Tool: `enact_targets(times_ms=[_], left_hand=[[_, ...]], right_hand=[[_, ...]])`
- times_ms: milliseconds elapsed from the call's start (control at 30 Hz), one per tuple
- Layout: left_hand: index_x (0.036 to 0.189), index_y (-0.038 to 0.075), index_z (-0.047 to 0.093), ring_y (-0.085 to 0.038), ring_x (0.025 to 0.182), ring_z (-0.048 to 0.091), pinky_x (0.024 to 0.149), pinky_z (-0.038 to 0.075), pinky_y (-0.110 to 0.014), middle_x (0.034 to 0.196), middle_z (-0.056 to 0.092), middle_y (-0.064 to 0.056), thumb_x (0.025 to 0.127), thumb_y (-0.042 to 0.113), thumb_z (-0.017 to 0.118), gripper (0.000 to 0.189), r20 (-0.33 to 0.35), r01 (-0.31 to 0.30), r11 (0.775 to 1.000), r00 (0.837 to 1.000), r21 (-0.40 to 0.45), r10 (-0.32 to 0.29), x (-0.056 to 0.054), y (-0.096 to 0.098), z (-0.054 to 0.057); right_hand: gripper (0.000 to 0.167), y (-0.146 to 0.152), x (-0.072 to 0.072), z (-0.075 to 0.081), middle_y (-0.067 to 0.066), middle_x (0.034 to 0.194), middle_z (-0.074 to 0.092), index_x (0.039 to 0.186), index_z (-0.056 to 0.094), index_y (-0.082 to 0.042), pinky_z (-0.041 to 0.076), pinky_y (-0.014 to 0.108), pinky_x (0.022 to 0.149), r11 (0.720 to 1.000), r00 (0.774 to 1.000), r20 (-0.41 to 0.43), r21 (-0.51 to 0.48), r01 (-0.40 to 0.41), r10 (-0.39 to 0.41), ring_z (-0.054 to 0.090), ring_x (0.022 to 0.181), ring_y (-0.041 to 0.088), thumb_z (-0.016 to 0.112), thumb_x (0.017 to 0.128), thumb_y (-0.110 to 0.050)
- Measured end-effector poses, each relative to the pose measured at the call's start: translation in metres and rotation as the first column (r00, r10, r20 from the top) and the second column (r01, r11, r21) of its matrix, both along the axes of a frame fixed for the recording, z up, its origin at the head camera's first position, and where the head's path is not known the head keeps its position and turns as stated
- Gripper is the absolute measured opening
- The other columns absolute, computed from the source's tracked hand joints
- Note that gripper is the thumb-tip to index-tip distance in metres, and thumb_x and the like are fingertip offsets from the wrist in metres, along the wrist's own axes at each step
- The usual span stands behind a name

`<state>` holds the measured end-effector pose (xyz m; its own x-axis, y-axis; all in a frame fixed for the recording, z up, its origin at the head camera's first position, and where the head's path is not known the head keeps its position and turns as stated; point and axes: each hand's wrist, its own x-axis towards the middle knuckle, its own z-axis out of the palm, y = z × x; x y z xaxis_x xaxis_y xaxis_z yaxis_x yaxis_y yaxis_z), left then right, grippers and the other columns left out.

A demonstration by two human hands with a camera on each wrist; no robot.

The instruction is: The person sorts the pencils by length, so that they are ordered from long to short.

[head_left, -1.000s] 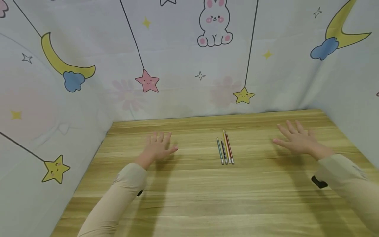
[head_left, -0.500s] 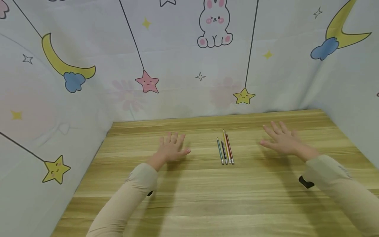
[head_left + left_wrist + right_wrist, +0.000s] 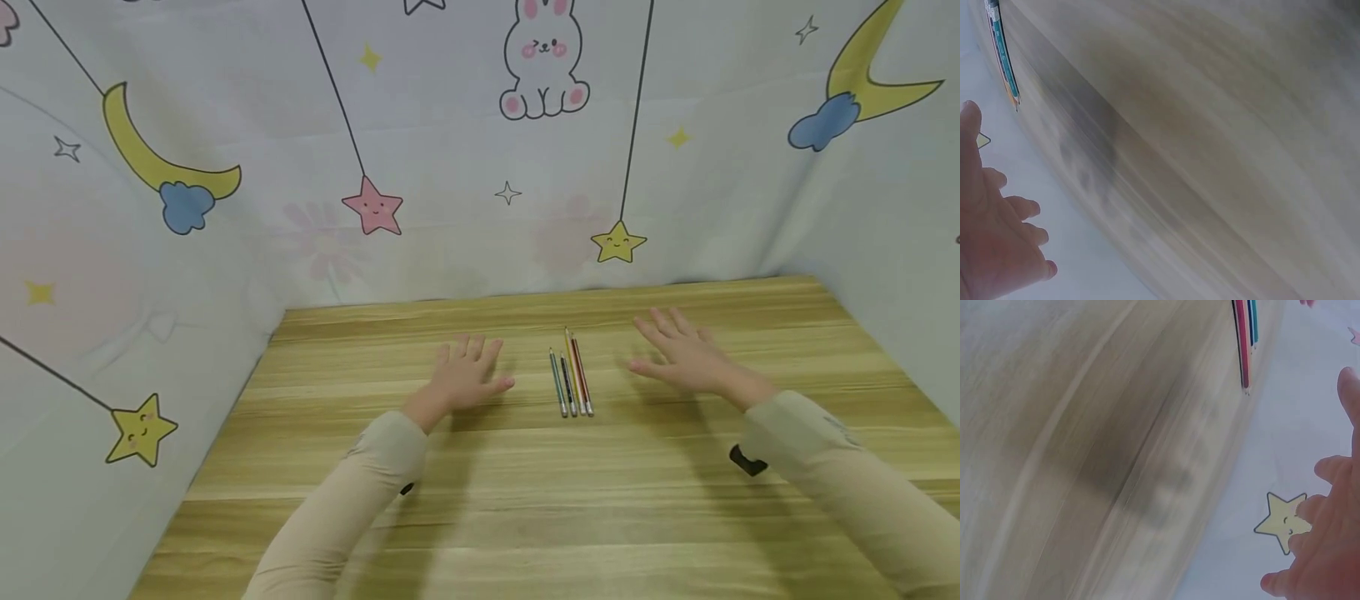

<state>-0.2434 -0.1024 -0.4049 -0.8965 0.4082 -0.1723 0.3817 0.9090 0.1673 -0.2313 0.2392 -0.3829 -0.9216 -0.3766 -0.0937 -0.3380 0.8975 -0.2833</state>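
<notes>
In the head view, several pencils lie side by side on the wooden table, tips pointing away: a teal pencil (image 3: 557, 382), a dark pencil (image 3: 567, 385), a yellow pencil (image 3: 574, 371) and a red pencil (image 3: 582, 375). My left hand (image 3: 462, 379) is held above the table just left of them, fingers spread and holding nothing. To their right, my right hand (image 3: 684, 360) hovers with its fingers apart, also holding nothing. The left wrist view catches the teal pencil (image 3: 1002, 53) at its upper left; the right wrist view shows the red pencil (image 3: 1242, 347) near the top.
A wood-grain table (image 3: 525, 500) spreads under both arms. White cloth (image 3: 465, 142) printed with moons, stars and a rabbit hangs behind the table and along both sides. Both forearms wear light sleeves (image 3: 832, 467), with a dark piece (image 3: 748, 460) showing below the right cuff.
Both hands have moved inward toward the pencils, the left hand going right and the right hand going left. Their fingers stay spread, and the pencils lie where they were.
</notes>
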Motion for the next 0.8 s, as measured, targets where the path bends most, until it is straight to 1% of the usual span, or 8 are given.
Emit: enact_targets(times_ms=[233, 367, 400, 433, 600, 633, 667, 800], left_hand=[[0.142, 0.019, 0.017, -0.035, 0.135, 0.012, 0.105, 0.008, -0.057, 0.146, 0.02, -0.014, 0.087, 0.054, 0.039, 0.069, -0.057, 0.048, 0.998, 0.997, 0.031, -0.047, -0.004, 0.019, -0.003], [0.141, 0.017, 0.021, -0.034, 0.134, 0.017, 0.105, 0.011, -0.056, 0.144, 0.025, -0.013, 0.088, 0.049, 0.043, 0.066, -0.068, 0.072, 0.992, 0.996, 0.102, -0.065, -0.005, 0.029, -0.002], [0.141, 0.018, 0.02, -0.034, 0.133, 0.018, 0.105, 0.011, -0.056, 0.144, 0.026, -0.012, 0.087, 0.052, 0.041, 0.067, -0.094, 0.088, 0.989, 0.993, 0.122, -0.077, -0.009, 0.03, -0.007], [0.141, 0.018, 0.021, -0.034, 0.133, 0.02, 0.105, 0.012, -0.055, 0.144, 0.027, -0.012, 0.087, 0.051, 0.041, 0.066, -0.094, 0.09, 0.986, 0.993, 0.138, -0.078, -0.009, 0.033, -0.007], [0.139, 0.015, 0.028, -0.028, 0.13, 0.03, 0.106, 0.02, -0.049, 0.14, 0.034, -0.01, 0.087, 0.043, 0.047, 0.062, -0.098, 0.082, 0.969, 0.993, 0.231, -0.06, -0.01, 0.047, -0.006], [0.137, 0.012, 0.03, -0.027, 0.129, 0.032, 0.106, 0.022, -0.046, 0.139, 0.036, -0.01, 0.087, 0.037, 0.051, 0.059, -0.078, 0.066, 0.966, 0.996, 0.248, -0.048, -0.007, 0.051, -0.001], [0.136, 0.011, 0.032, -0.026, 0.128, 0.034, 0.105, 0.024, -0.044, 0.138, 0.037, -0.009, 0.087, 0.035, 0.052, 0.058, -0.079, 0.064, 0.961, 0.996, 0.268, -0.044, -0.008, 0.053, -0.001], [0.133, 0.01, 0.037, -0.022, 0.12, 0.045, 0.099, 0.036, -0.037, 0.132, 0.046, -0.007, 0.086, 0.027, 0.054, 0.053, -0.069, 0.047, 0.944, 0.997, 0.327, -0.025, -0.009, 0.063, -0.002]], right_hand=[[0.078, -0.013, -0.001, -0.002, 0.02, 0.147, 0.003, 0.142, 0.014, -0.012, 0.004, 0.07, 0.094, 0.998, 0.999, -0.029, -0.052, -0.024, 0.022, -0.003, 0.133, 0.043, 0.045, 0.084, -0.054], [0.077, -0.019, -0.003, -0.004, 0.022, 0.146, 0.007, 0.141, 0.018, -0.008, 0.007, 0.069, 0.096, 0.995, 0.998, -0.054, -0.09, -0.044, 0.039, 0.002, 0.132, 0.045, 0.048, 0.084, -0.051], [0.076, -0.02, -0.004, -0.004, 0.024, 0.145, 0.007, 0.14, 0.02, -0.006, 0.008, 0.068, 0.097, 0.993, 0.997, -0.063, -0.103, -0.052, 0.045, 0.003, 0.131, 0.045, 0.049, 0.084, -0.05], [0.076, -0.021, -0.005, -0.005, 0.025, 0.145, 0.008, 0.14, 0.021, -0.005, 0.009, 0.067, 0.098, 0.992, 0.996, -0.072, -0.114, -0.059, 0.051, 0.004, 0.131, 0.046, 0.05, 0.084, -0.048], [0.073, -0.028, -0.01, -0.01, 0.027, 0.143, 0.012, 0.137, 0.026, 0.0, 0.013, 0.06, 0.102, 0.981, 0.993, -0.097, -0.175, -0.082, 0.065, 0.012, 0.13, 0.046, 0.057, 0.083, -0.038], [0.073, -0.029, -0.011, -0.011, 0.027, 0.143, 0.013, 0.137, 0.026, 0.0, 0.014, 0.06, 0.102, 0.979, 0.993, -0.096, -0.187, -0.081, 0.064, 0.014, 0.13, 0.045, 0.058, 0.083, -0.037], [0.073, -0.03, -0.012, -0.012, 0.027, 0.143, 0.014, 0.137, 0.026, 0.0, 0.015, 0.059, 0.102, 0.977, 0.994, -0.094, -0.199, -0.079, 0.061, 0.015, 0.13, 0.045, 0.058, 0.083, -0.036], [0.071, -0.034, -0.016, -0.015, 0.028, 0.141, 0.019, 0.136, 0.028, 0.001, 0.018, 0.059, 0.101, 0.968, 0.995, -0.087, -0.241, -0.066, 0.046, 0.02, 0.128, 0.045, 0.059, 0.082, -0.034]])
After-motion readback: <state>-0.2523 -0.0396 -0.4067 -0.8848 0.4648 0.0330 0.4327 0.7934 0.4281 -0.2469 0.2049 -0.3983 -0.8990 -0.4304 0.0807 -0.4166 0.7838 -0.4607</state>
